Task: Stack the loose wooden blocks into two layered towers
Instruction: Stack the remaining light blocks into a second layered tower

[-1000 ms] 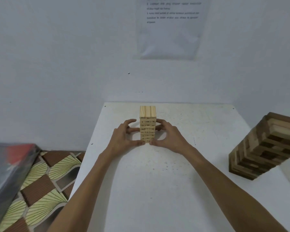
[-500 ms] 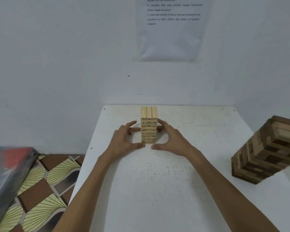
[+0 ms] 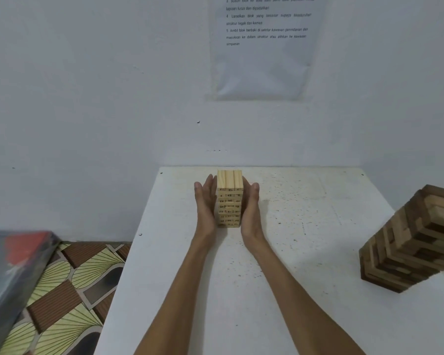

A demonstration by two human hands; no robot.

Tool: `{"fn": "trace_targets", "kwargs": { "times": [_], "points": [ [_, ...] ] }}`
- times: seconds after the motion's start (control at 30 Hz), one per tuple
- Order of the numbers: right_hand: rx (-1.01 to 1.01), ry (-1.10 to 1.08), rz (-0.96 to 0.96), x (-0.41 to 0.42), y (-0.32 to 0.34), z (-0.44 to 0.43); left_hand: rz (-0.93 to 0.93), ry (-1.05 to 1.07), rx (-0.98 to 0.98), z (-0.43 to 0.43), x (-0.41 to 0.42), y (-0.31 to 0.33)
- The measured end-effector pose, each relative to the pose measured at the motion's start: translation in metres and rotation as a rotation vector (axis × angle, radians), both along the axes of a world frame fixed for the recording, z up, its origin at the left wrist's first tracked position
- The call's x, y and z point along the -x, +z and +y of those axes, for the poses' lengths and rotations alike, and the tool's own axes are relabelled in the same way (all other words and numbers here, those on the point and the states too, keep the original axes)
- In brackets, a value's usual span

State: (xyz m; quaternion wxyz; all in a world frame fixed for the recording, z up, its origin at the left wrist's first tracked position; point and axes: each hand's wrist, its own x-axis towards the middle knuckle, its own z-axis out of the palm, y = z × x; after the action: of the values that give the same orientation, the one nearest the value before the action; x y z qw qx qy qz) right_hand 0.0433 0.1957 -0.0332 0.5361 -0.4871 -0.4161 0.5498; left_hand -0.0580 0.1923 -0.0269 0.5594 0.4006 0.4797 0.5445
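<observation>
A tower of pale wooden blocks (image 3: 229, 201) with printed numbers stands upright near the far middle of the white table (image 3: 305, 265). My left hand (image 3: 205, 204) lies flat against its left side, fingers straight and pointing away from me. My right hand (image 3: 250, 208) presses flat against its right side in the same way. Neither hand curls around a block. A second, larger tower of mixed dark and light wooden blocks (image 3: 415, 239) stands at the table's right edge, well apart from both hands. No loose blocks are in view.
The table sits in a corner between white walls, with a printed sheet (image 3: 264, 47) taped above it. Left of the table lie a patterned floor (image 3: 69, 290) and a blurred black and red object (image 3: 13, 265).
Both hands have gone from cupping the lower part of the pale tower with thumbs at its base to flat palms against its two sides. The view has tilted slightly.
</observation>
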Motion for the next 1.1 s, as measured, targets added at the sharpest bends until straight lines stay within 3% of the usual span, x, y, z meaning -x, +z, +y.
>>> {"fn": "trace_targets", "kwargs": {
  "times": [0.47,0.77,1.1],
  "points": [
    [-0.023,-0.011,0.055,0.008,-0.009,0.006,-0.166,0.025,-0.056,0.009,-0.022,-0.006],
    [-0.049,-0.058,0.074,0.003,0.013,0.009,-0.110,0.071,-0.101,0.019,-0.011,0.015],
    [-0.087,-0.028,0.063,0.011,0.015,0.008,-0.212,0.081,-0.046,0.016,-0.024,0.019]
  ]
}}
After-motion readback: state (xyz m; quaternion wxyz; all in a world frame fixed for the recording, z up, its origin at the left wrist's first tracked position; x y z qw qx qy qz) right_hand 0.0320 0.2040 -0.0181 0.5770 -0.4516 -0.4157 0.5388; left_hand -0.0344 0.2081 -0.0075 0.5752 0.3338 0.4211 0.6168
